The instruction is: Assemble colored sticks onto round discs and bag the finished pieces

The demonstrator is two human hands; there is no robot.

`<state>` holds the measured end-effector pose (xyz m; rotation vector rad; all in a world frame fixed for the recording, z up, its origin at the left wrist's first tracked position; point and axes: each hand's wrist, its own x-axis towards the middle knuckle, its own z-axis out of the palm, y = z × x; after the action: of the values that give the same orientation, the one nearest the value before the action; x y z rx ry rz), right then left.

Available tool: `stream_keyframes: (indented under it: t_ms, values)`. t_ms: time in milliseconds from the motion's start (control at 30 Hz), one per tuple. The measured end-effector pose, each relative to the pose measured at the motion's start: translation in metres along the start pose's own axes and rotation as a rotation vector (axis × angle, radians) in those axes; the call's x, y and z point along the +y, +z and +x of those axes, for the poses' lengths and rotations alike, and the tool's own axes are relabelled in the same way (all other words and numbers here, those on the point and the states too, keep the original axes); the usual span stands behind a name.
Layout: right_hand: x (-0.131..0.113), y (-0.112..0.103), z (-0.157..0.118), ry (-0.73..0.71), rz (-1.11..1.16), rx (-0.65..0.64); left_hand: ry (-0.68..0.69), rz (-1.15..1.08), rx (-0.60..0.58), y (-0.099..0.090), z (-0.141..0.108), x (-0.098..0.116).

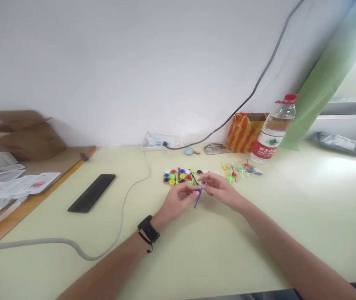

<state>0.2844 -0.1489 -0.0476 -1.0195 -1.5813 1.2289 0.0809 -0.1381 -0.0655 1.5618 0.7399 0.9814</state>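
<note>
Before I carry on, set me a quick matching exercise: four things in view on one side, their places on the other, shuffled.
Things:
1. thin blue plastic stick
2. flat black rectangular object
3. clear plastic bottle with a red cap
4. black wristwatch

Places:
A. lying flat on the pale green table
B. strapped just behind the left hand
C. standing beside a red-and-yellow striped bag
D. held at the left hand's fingertips

Pairs: 1-D, 2-A, 3-C, 4-B
</note>
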Motion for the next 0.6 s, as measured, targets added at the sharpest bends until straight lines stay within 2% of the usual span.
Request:
stream_keyframes:
  t_ms: [67, 200, 300, 600]
  values:
    - [0.002, -0.002, 0.000, 0.000, -0.017, 0.008, -0.015, -0.016, 0.015, 0.000, 0.001, 0.000]
    - [0.009, -0.005, 0.002, -0.041, -0.158, 0.056, -0.045, -0.074, 0.122, -0.003, 0.005, -0.004]
    - [0.012, -0.004, 0.003, -0.079, -0.223, 0.016, -0.062, -0.141, 0.141, -0.004, 0.007, -0.006]
    - [0.014, 0.000, -0.002, -0.084, -0.138, 0.024, -0.117, -0.212, 0.178, -0.002, 0.006, 0.000]
